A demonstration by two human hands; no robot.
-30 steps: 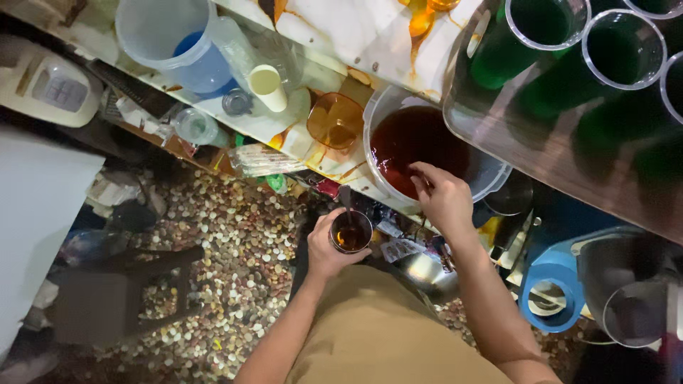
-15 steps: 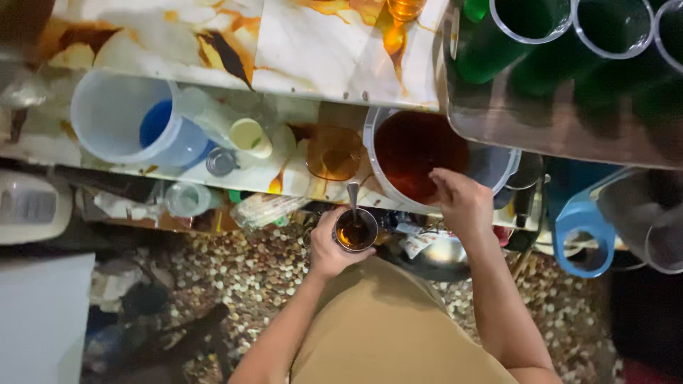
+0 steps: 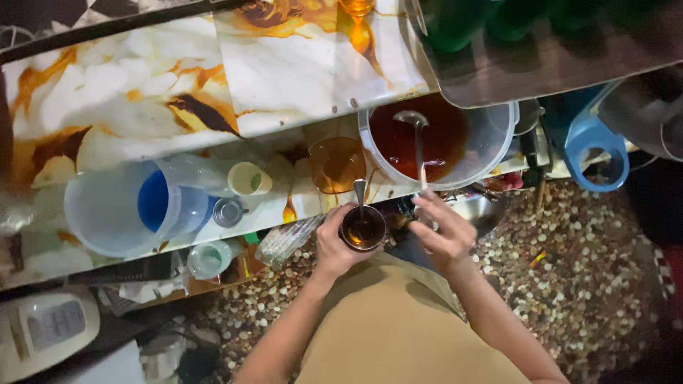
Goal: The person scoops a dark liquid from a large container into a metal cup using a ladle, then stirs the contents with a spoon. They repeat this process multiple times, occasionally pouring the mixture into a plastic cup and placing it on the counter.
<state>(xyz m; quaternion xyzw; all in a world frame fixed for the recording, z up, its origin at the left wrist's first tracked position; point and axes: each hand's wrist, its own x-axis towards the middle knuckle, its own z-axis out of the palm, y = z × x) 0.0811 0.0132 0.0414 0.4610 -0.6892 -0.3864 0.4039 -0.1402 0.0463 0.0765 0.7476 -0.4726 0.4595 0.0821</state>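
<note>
My left hand (image 3: 333, 247) is closed around a small glass cup (image 3: 363, 228) of dark brown liquid, held in front of my body. A metal spoon (image 3: 360, 192) stands in the cup. My right hand (image 3: 445, 233) hovers to the right of the cup with its fingers apart, just below the handle end of a ladle (image 3: 418, 153). The ladle rests in a large white bucket (image 3: 496, 134) of reddish-brown liquid on the counter edge. I cannot see any contact between the fingers and the ladle.
A marble-patterned counter (image 3: 284, 71) runs across the top. On the lower shelf sit an amber glass (image 3: 336, 165), a cream cup (image 3: 249, 178) and a clear jug with blue inside (image 3: 121, 210). A tray of green glasses (image 3: 533, 67), a blue jug (image 3: 594, 146) and a pebbled floor (image 3: 583, 284) lie to the right.
My right hand has come off the ladle over the bucket and drawn back toward my body. The left hand still holds the cup. The view has shifted to the left.
</note>
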